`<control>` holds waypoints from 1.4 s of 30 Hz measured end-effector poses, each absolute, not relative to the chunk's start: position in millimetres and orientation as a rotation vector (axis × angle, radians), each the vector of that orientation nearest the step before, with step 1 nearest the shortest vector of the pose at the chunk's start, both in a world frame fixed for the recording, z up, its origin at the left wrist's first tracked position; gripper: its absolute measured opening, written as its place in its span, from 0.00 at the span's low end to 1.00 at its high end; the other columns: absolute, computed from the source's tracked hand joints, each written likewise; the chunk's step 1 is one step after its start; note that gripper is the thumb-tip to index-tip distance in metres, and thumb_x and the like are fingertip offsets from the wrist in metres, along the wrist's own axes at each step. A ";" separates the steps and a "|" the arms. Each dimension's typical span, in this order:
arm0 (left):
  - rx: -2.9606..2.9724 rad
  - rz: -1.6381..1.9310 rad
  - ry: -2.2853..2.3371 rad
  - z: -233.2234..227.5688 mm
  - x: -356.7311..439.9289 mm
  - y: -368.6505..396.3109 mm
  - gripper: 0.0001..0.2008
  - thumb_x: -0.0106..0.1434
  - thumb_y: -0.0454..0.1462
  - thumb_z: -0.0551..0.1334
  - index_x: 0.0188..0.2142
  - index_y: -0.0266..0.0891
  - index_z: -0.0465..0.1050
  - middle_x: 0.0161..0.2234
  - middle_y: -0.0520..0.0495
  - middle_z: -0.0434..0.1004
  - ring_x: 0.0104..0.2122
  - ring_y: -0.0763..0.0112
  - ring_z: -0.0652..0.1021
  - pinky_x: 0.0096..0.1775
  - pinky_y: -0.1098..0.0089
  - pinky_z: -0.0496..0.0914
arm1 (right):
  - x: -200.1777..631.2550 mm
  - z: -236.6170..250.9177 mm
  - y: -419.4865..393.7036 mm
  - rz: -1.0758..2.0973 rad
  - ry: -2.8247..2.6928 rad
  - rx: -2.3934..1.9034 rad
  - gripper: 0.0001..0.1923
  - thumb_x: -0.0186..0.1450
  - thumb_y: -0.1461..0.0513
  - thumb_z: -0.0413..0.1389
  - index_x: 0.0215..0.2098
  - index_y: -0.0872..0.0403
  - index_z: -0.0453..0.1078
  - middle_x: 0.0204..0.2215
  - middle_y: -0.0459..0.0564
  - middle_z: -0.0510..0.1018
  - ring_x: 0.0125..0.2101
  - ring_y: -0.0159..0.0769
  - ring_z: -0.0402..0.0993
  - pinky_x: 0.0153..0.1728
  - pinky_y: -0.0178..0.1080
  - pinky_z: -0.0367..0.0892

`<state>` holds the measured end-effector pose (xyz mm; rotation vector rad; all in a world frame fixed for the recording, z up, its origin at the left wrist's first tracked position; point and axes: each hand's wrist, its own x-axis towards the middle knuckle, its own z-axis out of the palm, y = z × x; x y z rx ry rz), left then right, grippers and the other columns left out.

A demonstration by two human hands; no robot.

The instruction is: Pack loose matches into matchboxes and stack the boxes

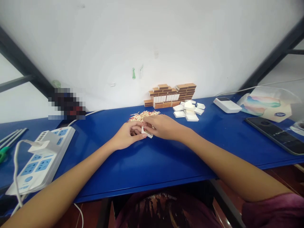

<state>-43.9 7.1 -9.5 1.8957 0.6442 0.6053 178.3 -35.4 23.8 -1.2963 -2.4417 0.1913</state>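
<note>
Small white tray sits between both your hands, above the near-middle of the blue table. Your left hand grips its left end, thumb along the near side, apparently to steady it. Your right hand bends its fingers over the other end; whether they pinch card or matchsticks, you cannot tell from this view. The loose matchsticks lie just beyond your fingers, probably for short reach. Spare white trays lie heaped to the right; the brown matchboxes stand stacked by the wall, seemingly for compactness.
</note>
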 end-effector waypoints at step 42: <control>1.638 0.835 0.630 -1.5 -43.3 8.6 0.26 0.63 0.43 0.74 0.56 0.36 0.73 0.40 0.44 0.82 0.35 0.68 0.82 0.32 0.72 0.75 | 184.8 43.8 -39.4 0.273 -2.035 -1.143 0.09 0.75 0.58 0.50 0.42 0.53 0.70 0.41 0.52 0.78 0.39 0.38 0.73 0.39 0.41 0.65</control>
